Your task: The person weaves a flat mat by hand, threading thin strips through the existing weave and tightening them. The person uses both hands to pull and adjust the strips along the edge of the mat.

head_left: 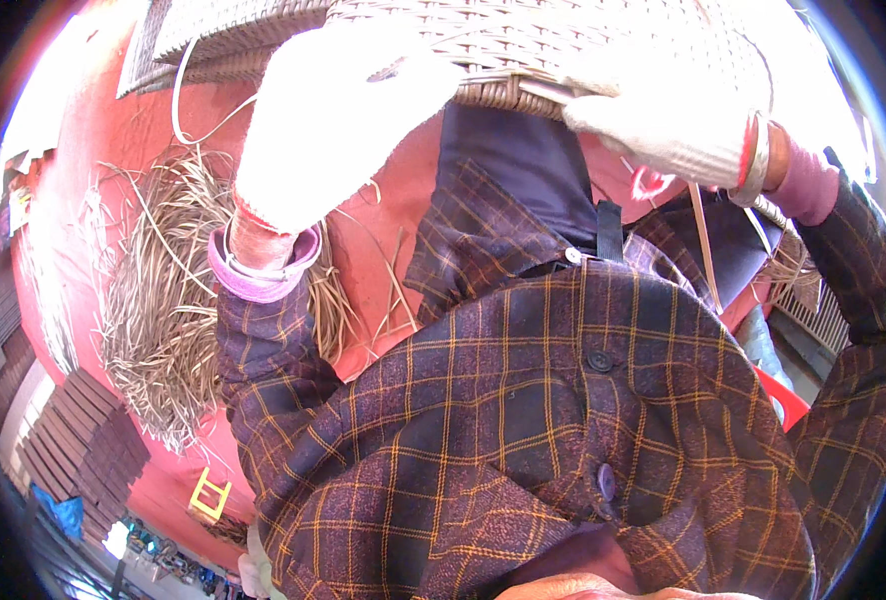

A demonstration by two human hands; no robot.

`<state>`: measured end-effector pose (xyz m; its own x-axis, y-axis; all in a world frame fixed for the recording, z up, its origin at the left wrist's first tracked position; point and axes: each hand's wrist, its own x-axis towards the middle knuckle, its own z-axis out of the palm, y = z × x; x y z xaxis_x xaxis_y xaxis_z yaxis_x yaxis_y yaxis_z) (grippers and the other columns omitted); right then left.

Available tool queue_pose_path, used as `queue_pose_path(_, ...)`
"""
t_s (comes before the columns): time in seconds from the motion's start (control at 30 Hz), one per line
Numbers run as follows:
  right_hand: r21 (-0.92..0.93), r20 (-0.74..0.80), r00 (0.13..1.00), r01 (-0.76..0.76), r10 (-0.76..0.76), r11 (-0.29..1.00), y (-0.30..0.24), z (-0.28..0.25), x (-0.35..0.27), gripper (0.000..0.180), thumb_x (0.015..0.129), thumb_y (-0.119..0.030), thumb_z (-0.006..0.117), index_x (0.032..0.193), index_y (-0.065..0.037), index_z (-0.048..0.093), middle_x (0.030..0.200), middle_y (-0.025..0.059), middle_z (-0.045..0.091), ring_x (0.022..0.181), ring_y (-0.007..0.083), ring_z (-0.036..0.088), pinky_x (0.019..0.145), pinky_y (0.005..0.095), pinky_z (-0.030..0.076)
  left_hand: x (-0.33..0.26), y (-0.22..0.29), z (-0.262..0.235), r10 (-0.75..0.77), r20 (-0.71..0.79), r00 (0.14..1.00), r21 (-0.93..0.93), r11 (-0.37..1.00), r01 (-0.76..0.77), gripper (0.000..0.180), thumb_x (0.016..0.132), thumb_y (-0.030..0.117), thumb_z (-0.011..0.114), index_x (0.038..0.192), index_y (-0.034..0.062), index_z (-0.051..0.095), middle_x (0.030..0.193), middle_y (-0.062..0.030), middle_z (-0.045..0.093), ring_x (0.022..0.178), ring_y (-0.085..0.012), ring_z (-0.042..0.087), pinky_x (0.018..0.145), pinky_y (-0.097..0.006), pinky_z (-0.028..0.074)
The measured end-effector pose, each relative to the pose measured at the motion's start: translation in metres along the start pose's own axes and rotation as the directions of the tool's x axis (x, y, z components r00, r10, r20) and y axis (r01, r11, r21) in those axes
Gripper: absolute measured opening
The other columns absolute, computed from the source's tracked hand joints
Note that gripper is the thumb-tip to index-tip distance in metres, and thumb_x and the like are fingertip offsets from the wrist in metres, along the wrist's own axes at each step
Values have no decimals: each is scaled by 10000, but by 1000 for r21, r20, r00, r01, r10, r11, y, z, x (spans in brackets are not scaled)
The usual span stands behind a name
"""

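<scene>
My left hand [338,115], in a white glove, grips the rim of a woven wicker basket [483,45] held up at the top of the view. My right hand [668,115], also in a white glove, holds the basket's rim further right, with its fingers closed on a thin cane strip [705,235] that hangs down from the weave. Both forearms wear dark checked sleeves with pink cuffs. The basket's far side runs out of the picture.
A pile of loose dry cane strands [168,290] lies on the red floor [83,150] at the left. A flat woven panel [198,45] sits at the top left. Stacked dark bricks [83,440] and a small yellow frame [210,494] are lower left.
</scene>
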<state>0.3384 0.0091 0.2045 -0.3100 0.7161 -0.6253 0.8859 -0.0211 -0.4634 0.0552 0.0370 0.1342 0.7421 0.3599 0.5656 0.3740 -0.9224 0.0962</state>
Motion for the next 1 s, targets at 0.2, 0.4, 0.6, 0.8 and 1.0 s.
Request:
queue_pose_path(0.2, -904, 1, 721, 297, -693, 308, 44, 17, 12, 393, 1027, -253, 579, 1373, -74, 627, 1322, 168, 667, 1207, 360, 623, 1090, 439, 459, -1, 2, 1, 10, 20, 1000, 31, 999, -11, 194, 769, 110, 746, 963, 116, 745, 937, -62, 713, 808, -264, 679, 684, -401, 551)
queue_pose_path(0.4, -658, -234, 783, 310, -577, 687, 50, 21, 14, 374, 1034, -270, 591, 1345, -70, 651, 1309, 157, 677, 1191, 352, 631, 1074, 432, 474, -2, 4, 3, 33, 24, 999, 28, 999, -34, 172, 817, 111, 738, 988, 109, 748, 966, -64, 721, 852, -260, 685, 702, -391, 557)
queue_pose_path(0.6, -498, -209, 859, 318, -468, 807, 48, 15, 19, 339, 1020, -261, 613, 1291, -75, 694, 1306, 147, 683, 1167, 332, 649, 1027, 409, 509, 2, 13, 1, 17, 86, 996, 216, 976, -35, 291, 858, 143, 700, 1141, 93, 744, 1108, -85, 739, 1079, -293, 692, 950, -414, 532)
queue_pose_path(0.8, -839, 10, 575, 450, -818, 306, 52, 11, 31, 312, 978, -226, 646, 1260, -108, 710, 1274, 137, 694, 1159, 305, 655, 1010, 390, 517, 31, 31, 18, -94, 171, 981, 265, 963, 46, 273, 916, 188, 702, 1177, 115, 738, 1165, -65, 731, 1142, -286, 668, 995, -411, 498)
queue_pose_path(1.0, -516, -204, 695, 523, -690, 679, 31, 13, 43, 313, 1041, -311, 576, 1217, -92, 714, 1207, 139, 711, 1094, 307, 665, 966, 391, 526, 13, 12, 24, -147, 246, 958, 81, 988, 131, 404, 1019, 253, 571, 1360, 56, 480, 1344, -134, 485, 1216, -291, 480, 1021, -405, 387)
